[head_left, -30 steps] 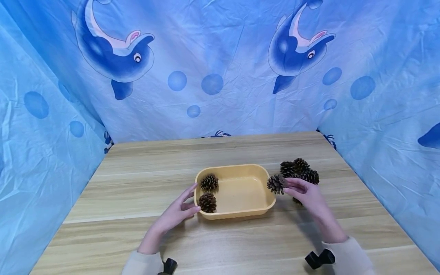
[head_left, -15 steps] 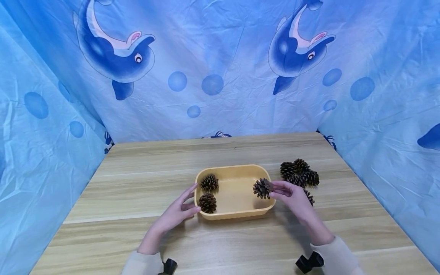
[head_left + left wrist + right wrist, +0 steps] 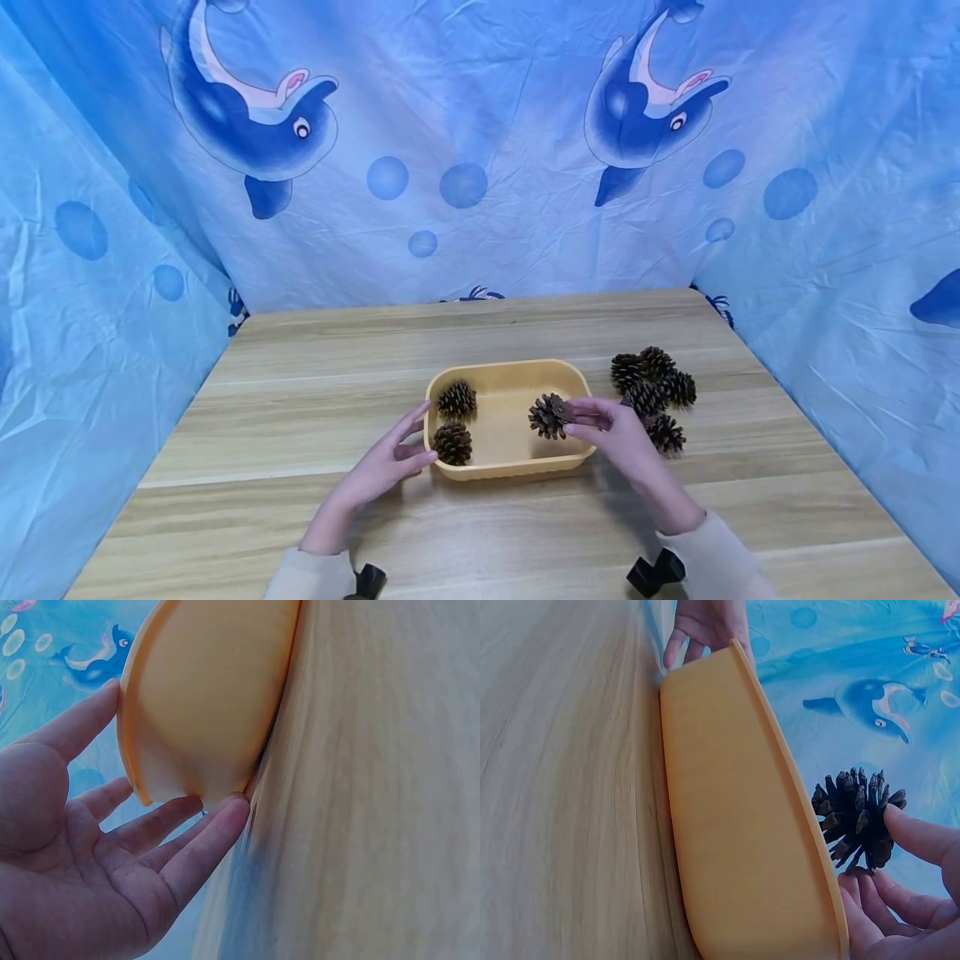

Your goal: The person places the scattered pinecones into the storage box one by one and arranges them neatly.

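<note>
A yellow rectangular tray point(image 3: 510, 472) stands on the wooden table. My right hand point(image 3: 618, 435) pinches a brown pine cone point(image 3: 548, 416) between thumb and fingertips, over the right half of the tray. In the right wrist view, this pine cone point(image 3: 855, 817) shows just above the tray's rim. Two more pine cones lie inside at the left end, one at the back point(image 3: 457, 400) and one in front point(image 3: 452, 443). My left hand point(image 3: 382, 467) rests its spread, fairly straight fingers against the tray's left end, as the left wrist view shows with the tray wall point(image 3: 202, 697).
Several pine cones point(image 3: 647, 398) lie in a cluster on the table, right of the tray and close to my right forearm. Blue cloth point(image 3: 495, 233) with dolphins and bubbles hangs behind the table point(image 3: 315, 350) and along both sides.
My right hand has carried the pine cone leftward from the tray's right rim to over its inside. More of the cluster at right shows. My left hand has stayed put.
</note>
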Action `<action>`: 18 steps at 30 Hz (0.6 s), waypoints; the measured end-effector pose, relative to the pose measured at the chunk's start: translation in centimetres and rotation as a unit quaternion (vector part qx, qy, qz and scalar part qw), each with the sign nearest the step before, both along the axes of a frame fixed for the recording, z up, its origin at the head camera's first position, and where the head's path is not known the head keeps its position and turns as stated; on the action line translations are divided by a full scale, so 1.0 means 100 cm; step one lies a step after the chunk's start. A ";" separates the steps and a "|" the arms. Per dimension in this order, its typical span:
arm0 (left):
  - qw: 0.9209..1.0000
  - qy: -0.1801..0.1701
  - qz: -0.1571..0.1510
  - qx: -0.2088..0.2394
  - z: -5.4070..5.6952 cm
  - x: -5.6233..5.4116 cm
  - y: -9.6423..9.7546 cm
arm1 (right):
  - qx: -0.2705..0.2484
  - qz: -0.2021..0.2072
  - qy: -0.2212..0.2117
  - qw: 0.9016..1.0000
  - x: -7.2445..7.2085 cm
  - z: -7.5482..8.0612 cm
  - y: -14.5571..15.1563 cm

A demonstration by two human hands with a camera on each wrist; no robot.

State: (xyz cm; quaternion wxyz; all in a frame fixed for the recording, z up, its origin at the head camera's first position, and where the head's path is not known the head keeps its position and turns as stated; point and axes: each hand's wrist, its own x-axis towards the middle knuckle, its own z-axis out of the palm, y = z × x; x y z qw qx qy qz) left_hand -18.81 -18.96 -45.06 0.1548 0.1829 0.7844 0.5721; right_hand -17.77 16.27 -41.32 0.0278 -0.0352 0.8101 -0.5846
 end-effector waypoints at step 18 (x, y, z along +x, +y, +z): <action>1.000 0.006 0.000 -0.007 0.000 0.000 0.000 | 0.002 0.038 -0.004 0.999 -0.009 -0.001 -0.042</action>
